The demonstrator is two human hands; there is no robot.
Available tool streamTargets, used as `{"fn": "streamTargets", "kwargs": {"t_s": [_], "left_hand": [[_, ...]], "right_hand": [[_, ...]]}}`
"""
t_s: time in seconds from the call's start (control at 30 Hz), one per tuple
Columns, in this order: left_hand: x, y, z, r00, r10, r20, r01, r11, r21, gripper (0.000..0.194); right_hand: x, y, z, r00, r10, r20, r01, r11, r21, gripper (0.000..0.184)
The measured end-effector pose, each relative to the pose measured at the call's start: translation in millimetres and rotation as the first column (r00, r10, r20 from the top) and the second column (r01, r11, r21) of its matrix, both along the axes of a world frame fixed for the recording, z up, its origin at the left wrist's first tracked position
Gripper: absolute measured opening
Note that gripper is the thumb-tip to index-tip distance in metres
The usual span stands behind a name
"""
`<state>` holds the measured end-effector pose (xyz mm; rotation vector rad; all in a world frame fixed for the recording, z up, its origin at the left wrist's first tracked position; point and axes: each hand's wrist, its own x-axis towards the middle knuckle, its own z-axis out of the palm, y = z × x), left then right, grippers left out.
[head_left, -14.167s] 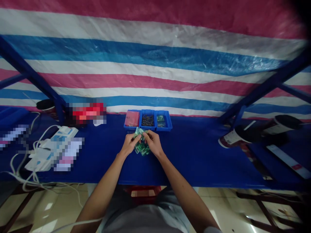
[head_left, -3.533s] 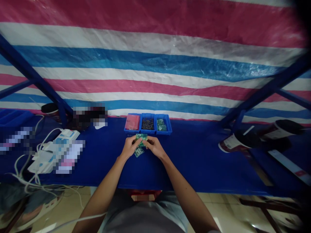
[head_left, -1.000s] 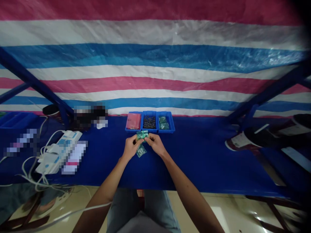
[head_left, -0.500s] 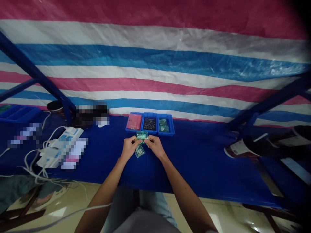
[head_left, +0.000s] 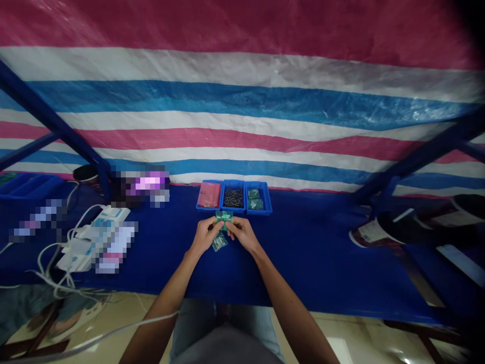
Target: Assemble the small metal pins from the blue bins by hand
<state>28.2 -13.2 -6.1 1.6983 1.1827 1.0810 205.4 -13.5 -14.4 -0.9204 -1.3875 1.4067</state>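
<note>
Left hand [head_left: 204, 235] and right hand [head_left: 243, 233] both pinch one small green circuit board [head_left: 224, 217], grips narrow, above blue table [head_left: 310, 253].

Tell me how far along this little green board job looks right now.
Done: a couple of green boards sit in the right tray. In hand: both the left hand and right hand pinch one green board. Left: only a small bagged piece lies on the table.

No readable text anywhere; label on the tipped can [head_left: 369, 233] near the desk's right edge is too blurred, left-side items are pixelated.
</note>
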Motion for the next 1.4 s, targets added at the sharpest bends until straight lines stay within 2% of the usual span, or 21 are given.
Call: {"fn": "streamTargets", "kwargs": {"t_s": [0.2,0.43,0.6,0.83,0.97,1.13,1.2,1.23,1.3,1.33,1.4], "left_hand": [[-1.2,-0.3,-1.2,1.0,0.007,-0.012,-0.006,1.0,0.024,0.031],[-1.5,-2.0,1.9,1.0,-0.001,-0.012,0.002,1.0,0.028,0.031],[-1.1,-2.4,2.6,0.999,-0.031,-0.037,0.031,0.999,0.008,0.032],[-3.3,1.5,-7.3,0.999,0.05,0.003,-0.05,0.997,0.051,0.036],[-4.4,1.1,-10.2,0.998,0.068,0.017,-0.069,0.995,0.072,0.036],[-5.3,-2.5,-9.0,0.997,0.058,0.051,-0.062,0.996,0.07,0.042],[-5.1,-2.4,-8.1,0.993,0.089,0.074,-0.094,0.993,0.067,0.044],[-4.8,-2.0,-7.6,0.991,0.104,0.08,-0.109,0.992,0.066,0.044],[-3.9,-1.1,-6.4,0.99,0.118,0.075,-0.123,0.99,0.064,0.044],[-3.4,-0.8,-5.6,0.991,0.119,0.066,-0.123,0.99,0.064,0.044],[-2.5,-0.9,-3.8,0.993,0.111,0.047,-0.114,0.991,0.065,0.044]], "right_hand": [[-0.1,-2.3,3.2,0.997,0.07,-0.012,-0.07,0.997,-0.012,0.04],[-5.0,-2.9,-3.5,0.998,-0.057,0.037,0.057,0.998,0.027,0.038],[-1.8,-1.7,-5.1,0.998,-0.064,0.015,0.063,0.997,0.037,0.038],[-2.7,0.7,-7.0,1.0,-0.024,0.011,0.024,0.999,0.032,0.034],[-3.9,-4.0,1.8,0.994,-0.09,0.058,0.085,0.993,0.085,0.03],[14.1,-10.5,30.1,0.979,-0.196,0.056,0.188,0.974,0.125,0.029],[34.2,-2.6,44.7,0.933,-0.347,0.096,0.331,0.931,0.155,0.027],[46.0,5.1,51.5,0.884,-0.45,0.128,0.423,0.886,0.19,0.028],[69.0,26.7,62.1,0.736,-0.636,0.231,0.567,0.766,0.302,0.037],[78.5,39.5,65.2,0.659,-0.694,0.29,0.597,0.717,0.358,0.039],[91.0,65.0,66.3,0.522,-0.717,0.463,0.575,0.696,0.43,0.038]]}}
